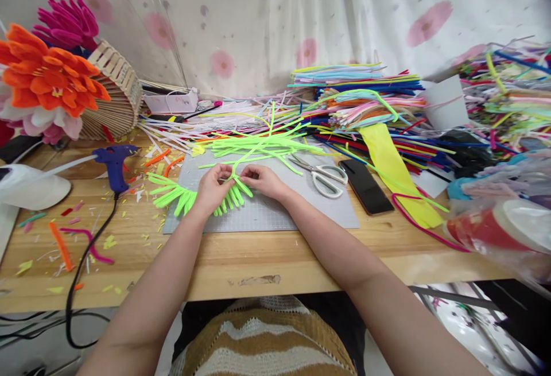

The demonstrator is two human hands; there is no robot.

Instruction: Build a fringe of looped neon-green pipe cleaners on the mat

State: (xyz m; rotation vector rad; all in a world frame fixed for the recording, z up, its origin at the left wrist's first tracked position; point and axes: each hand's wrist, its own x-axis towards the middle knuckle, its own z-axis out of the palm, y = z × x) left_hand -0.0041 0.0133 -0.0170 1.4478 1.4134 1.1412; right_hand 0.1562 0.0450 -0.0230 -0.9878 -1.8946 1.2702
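Over the grey cutting mat (275,218), my left hand (214,189) pinches a lime-green pipe cleaner (253,149) that stretches up and to the right. My right hand (263,181) has its fingertips closed on the same pipe cleaner, close beside the left fingers. From under my hands a fringe of looped lime-green pipe cleaners (170,194) spreads out to the left and below. Behind them lies a loose pile of lime-green pipe cleaners (267,145). White-handled scissors (326,181) rest on the mat to the right of my right hand.
A blue glue gun (114,163) with a black cord stands at left, near a basket (114,92) of fuzzy flowers. Right of the mat lie a black phone (367,186) and a yellow strip (390,163). Bundled coloured pipe cleaners (365,97) fill the back; scraps litter the left.
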